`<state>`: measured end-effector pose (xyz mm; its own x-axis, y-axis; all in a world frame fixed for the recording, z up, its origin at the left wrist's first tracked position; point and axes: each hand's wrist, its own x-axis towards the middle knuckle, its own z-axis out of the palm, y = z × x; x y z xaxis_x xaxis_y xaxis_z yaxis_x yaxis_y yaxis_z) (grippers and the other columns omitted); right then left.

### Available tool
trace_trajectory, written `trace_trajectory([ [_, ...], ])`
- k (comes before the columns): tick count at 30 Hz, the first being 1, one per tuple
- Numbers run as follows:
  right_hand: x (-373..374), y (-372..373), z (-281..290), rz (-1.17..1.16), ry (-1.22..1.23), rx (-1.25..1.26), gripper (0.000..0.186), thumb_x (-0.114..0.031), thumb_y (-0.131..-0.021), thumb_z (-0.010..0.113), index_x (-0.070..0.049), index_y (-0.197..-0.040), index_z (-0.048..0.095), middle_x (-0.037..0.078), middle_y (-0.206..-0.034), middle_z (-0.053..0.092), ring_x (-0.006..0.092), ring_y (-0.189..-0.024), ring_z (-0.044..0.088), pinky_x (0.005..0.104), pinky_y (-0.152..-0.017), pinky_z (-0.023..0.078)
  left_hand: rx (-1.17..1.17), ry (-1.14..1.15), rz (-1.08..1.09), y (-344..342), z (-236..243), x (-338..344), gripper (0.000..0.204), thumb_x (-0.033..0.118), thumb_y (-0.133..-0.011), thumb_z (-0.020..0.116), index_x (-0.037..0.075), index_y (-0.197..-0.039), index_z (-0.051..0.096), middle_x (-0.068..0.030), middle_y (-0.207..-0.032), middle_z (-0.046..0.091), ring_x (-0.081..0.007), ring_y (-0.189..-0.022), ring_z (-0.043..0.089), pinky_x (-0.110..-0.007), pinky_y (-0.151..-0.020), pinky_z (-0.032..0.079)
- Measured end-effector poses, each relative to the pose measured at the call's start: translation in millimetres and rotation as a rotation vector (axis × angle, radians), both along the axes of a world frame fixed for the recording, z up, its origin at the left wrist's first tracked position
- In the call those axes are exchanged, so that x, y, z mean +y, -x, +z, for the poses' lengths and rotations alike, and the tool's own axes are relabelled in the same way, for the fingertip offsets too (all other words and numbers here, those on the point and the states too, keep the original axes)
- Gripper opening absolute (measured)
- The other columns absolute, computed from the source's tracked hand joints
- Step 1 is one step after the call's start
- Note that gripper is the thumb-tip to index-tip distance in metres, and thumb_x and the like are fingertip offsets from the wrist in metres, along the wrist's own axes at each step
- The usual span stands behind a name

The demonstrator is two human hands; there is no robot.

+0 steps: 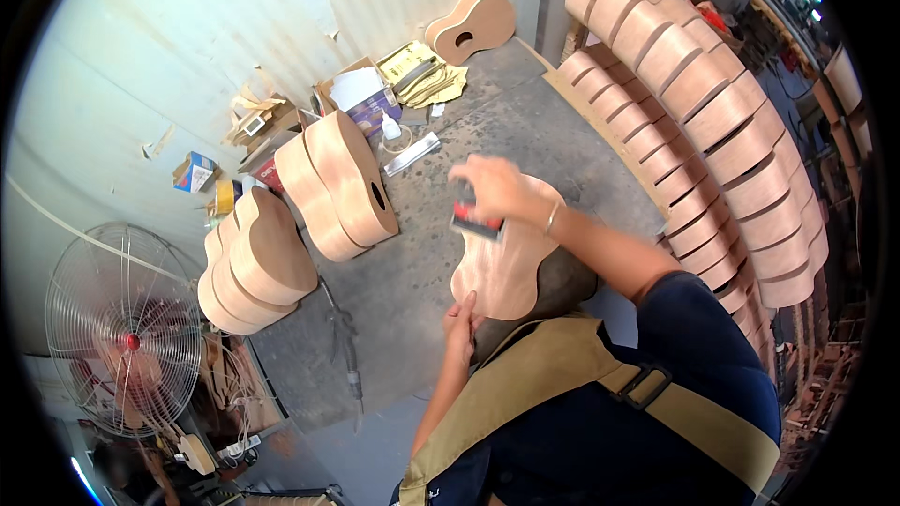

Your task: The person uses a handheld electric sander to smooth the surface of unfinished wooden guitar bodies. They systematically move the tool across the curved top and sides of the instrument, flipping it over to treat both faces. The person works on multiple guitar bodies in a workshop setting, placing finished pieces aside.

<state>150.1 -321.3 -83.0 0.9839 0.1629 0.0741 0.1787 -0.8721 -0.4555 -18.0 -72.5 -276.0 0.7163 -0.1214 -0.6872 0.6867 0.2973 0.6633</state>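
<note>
A pale unfinished ukulele body [499,274] lies at the near edge of the grey workbench, close to my torso. Its waisted wooden face is turned up. My right hand [494,189] is closed around a red and black sanding block [476,222], at the body's left side near its waist. Slight blur on this hand hides whether the block touches the wood. Down at the lower left rim, my left hand [459,322] grips the ukulele body, thumb on the face and the other fingers partly hidden by its edge.
Stacked ukulele bodies [339,189] stand left on the workbench [427,253], beside an air blow gun [349,356]. Behind are yellow sandpaper sheets [441,84], a white bottle [390,126] and another body [486,26]. Rows of bodies [694,75] line the right; a fan [127,328] stands left.
</note>
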Motion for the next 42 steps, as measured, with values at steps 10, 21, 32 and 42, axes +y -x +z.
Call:
trace_trajectory([
  [10,-25,44,8,-0.160,-0.022,-0.027,0.048,-0.030,-0.081,0.088,-0.025,-0.127,0.074,0.011,-0.117,0.067,0.0406,-0.109,0.070,0.0536,-0.094,0.060,0.013,-0.045,0.030,-2,21,-1,0.032,0.039,-0.097,0.091,0.017,-0.092,0.068,0.0090,-0.071,0.057,-0.0031,-0.059,0.054,-0.026,-0.070,0.063],
  [21,-82,55,-9,-0.336,-0.010,-0.133,0.059,-0.025,-0.075,0.093,-0.028,-0.129,0.071,0.010,-0.117,0.066,0.0386,-0.107,0.070,0.0496,-0.089,0.059,0.031,0.052,0.089,-2,14,-2,0.035,0.045,-0.102,0.083,0.014,-0.101,0.067,0.0036,-0.083,0.062,-0.0092,-0.068,0.064,-0.030,-0.070,0.065],
  [32,-106,122,9,-0.413,-0.125,-0.105,0.059,-0.019,-0.074,0.089,-0.022,-0.131,0.076,0.010,-0.114,0.069,0.0361,-0.106,0.070,0.0473,-0.089,0.060,-0.033,0.136,0.044,-3,29,-1,0.055,0.052,-0.108,0.072,0.005,-0.136,0.066,-0.0093,-0.120,0.079,-0.0220,-0.103,0.080,-0.037,-0.086,0.067],
  [42,-17,183,13,-0.226,-0.136,-0.115,0.056,-0.018,-0.076,0.087,-0.017,-0.131,0.073,0.012,-0.118,0.066,0.0375,-0.107,0.067,0.0494,-0.091,0.058,-0.095,0.319,0.040,3,11,12,0.045,0.041,-0.117,0.060,0.005,-0.144,0.064,-0.0139,-0.128,0.079,-0.0261,-0.112,0.080,-0.043,-0.096,0.067],
])
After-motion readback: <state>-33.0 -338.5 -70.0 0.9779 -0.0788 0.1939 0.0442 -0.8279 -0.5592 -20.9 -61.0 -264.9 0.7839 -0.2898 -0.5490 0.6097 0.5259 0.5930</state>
